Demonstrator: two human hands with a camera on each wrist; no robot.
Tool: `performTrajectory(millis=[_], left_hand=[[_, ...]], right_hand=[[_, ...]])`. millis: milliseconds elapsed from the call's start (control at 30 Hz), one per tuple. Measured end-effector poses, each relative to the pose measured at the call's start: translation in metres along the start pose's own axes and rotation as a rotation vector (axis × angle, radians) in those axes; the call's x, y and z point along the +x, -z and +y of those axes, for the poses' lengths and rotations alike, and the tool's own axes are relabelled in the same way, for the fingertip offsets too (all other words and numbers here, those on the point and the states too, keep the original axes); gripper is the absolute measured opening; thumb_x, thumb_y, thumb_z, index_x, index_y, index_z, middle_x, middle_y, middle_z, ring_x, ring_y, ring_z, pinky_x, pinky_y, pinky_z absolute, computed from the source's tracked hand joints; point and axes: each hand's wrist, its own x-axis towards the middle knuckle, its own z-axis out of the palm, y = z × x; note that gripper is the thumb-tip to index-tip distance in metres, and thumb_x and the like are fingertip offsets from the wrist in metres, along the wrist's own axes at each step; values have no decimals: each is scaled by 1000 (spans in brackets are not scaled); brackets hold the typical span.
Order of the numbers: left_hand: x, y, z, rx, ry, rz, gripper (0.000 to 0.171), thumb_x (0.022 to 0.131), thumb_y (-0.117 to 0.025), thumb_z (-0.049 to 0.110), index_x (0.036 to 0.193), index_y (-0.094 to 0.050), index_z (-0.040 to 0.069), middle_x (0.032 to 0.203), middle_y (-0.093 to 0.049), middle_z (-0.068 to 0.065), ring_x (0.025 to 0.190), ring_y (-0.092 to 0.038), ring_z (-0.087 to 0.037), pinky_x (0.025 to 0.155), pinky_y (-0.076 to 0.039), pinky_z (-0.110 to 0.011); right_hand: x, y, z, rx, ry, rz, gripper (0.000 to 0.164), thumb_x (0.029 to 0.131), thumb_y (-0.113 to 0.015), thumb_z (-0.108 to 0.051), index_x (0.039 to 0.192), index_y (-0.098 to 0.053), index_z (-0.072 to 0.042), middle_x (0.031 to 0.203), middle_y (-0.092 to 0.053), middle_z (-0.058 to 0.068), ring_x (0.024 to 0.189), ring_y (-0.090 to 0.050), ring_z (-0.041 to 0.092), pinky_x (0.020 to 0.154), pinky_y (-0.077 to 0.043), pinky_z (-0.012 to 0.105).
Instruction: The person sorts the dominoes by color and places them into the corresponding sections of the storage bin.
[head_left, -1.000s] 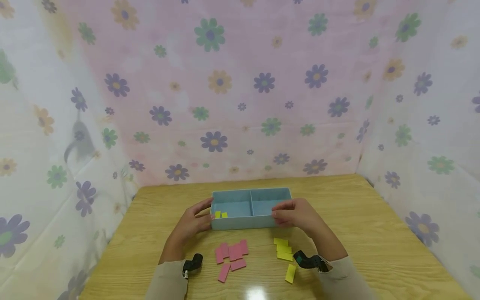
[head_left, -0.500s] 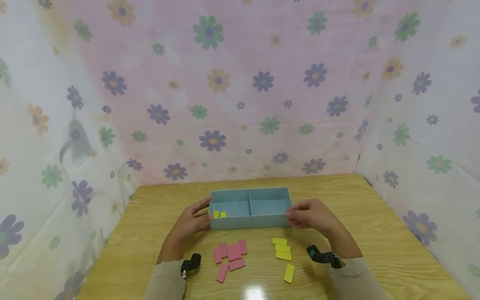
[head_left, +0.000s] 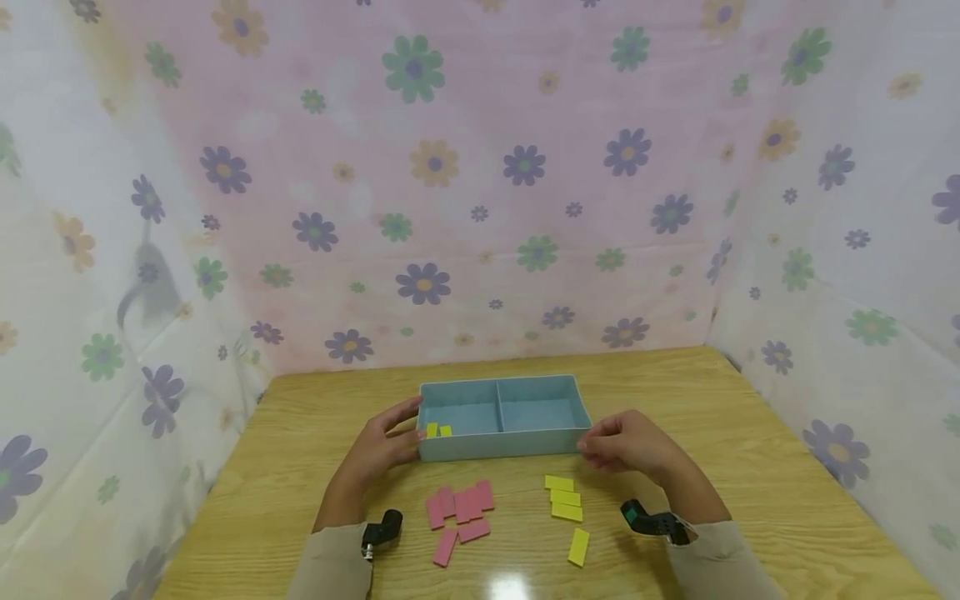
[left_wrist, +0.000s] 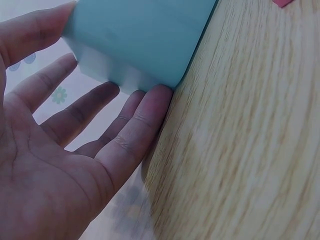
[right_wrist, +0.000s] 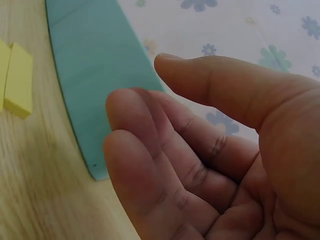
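A light-blue box [head_left: 502, 446] with two compartments lies on the table. Two small yellow tiles [head_left: 432, 430] are in its left compartment, by the front wall. My left hand [head_left: 382, 443] has its spread fingers against the box's left end. The left wrist view shows fingertips [left_wrist: 156, 97] on the end wall and the thumb up by the rim. Beside the right front corner is my right hand [head_left: 630, 443]. In the right wrist view its fingers [right_wrist: 132, 165] are loosely bent, with nothing between them and the thumb.
Several pink tiles [head_left: 462, 505] lie flat in front of the box's left half. Several yellow tiles [head_left: 566, 498] are on the wooden table [head_left: 525, 546] at front right, one apart from the others. Flowered cloth [head_left: 480, 250] encloses the table's back and sides.
My right hand has moved rightward along the box's front, from over the right compartment to just past the corner. My left hand and the tiles have stayed put.
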Motion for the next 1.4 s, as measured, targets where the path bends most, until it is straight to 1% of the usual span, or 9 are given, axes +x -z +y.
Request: performTrajectory(millis=[133, 233, 367, 567, 667, 833, 1067, 1300, 1400], left_hand=[[-2, -1, -2, -11, 7, -12, 70, 99, -72, 18, 161, -40, 20, 167, -33, -14, 147, -43, -42, 98, -59, -46], [-6, -2, -2, -16, 19, -3, 69, 100, -70, 15, 161, -40, 20, 167, -33, -14, 147, -43, -42, 98, -59, -46], [-7, -2, -3, -12, 18, 4, 68, 100, -69, 14, 161, -40, 20, 167, -34, -15, 146, -43, -43, 98, -59, -47], [-1, -3, -3, -2, 0, -21, 68, 101, -69, 17, 161, -40, 21, 167, -33, -14, 146, -44, -42, 98, -58, -47], [3, -4, -1, -2, -3, -13, 67, 100, -69, 14, 160, -41, 22, 167, -34, -14, 145, -46, -42, 98, -58, -47], [1, -2, 2, -1, 6, 8, 66, 100, -70, 13, 159, -43, 24, 166, -35, -12, 144, -47, -40, 98, -58, -47], [-2, -1, 0, -1, 28, 7, 66, 100, -70, 14, 159, -43, 24, 167, -34, -12, 146, -45, -40, 99, -58, -46], [-1, 0, 4, 16, 28, 28, 65, 100, -69, 14, 159, -44, 25, 166, -37, -10, 146, -46, -39, 99, -58, -47], [0, -1, 4, 14, 34, 17, 65, 100, -69, 14, 159, -43, 25, 166, -36, -10, 146, -46, -39, 99, -58, -46]], right_hand=[[1, 0, 8, -11, -19, -13, 38, 97, -74, -28, 114, -75, 5, 104, -76, 19, 89, -74, 31, 77, -64, 40], [2, -1, 14, -28, -18, -35, 35, 97, -74, -26, 113, -76, 5, 104, -76, 17, 87, -73, 27, 76, -64, 39], [4, -4, 20, -43, -9, -68, 34, 97, -74, -25, 114, -76, 5, 105, -77, 15, 87, -74, 27, 75, -63, 40], [3, -7, 22, -52, -44, -58, 36, 95, -77, -24, 117, -75, 4, 101, -78, 12, 87, -75, 25, 74, -64, 40], [4, -8, 19, -82, -55, -45, 35, 93, -78, -24, 115, -76, 3, 98, -78, 11, 85, -74, 23, 73, -64, 38], [6, -13, 18, -116, -28, -48, 33, 91, -80, -24, 113, -78, 1, 97, -78, 10, 84, -74, 24, 73, -64, 38], [7, -21, 20, -143, -1, -89, 32, 91, -80, -22, 113, -78, 1, 95, -78, 9, 81, -74, 22, 71, -63, 38], [9, -22, 17, -215, 55, -133, 31, 90, -81, -23, 115, -78, -5, 86, -75, 6, 64, -62, 16, 59, -55, 32], [7, -22, 17, -211, 72, -146, 31, 90, -81, -21, 115, -78, -3, 83, -73, 7, 63, -60, 16, 58, -53, 31]])
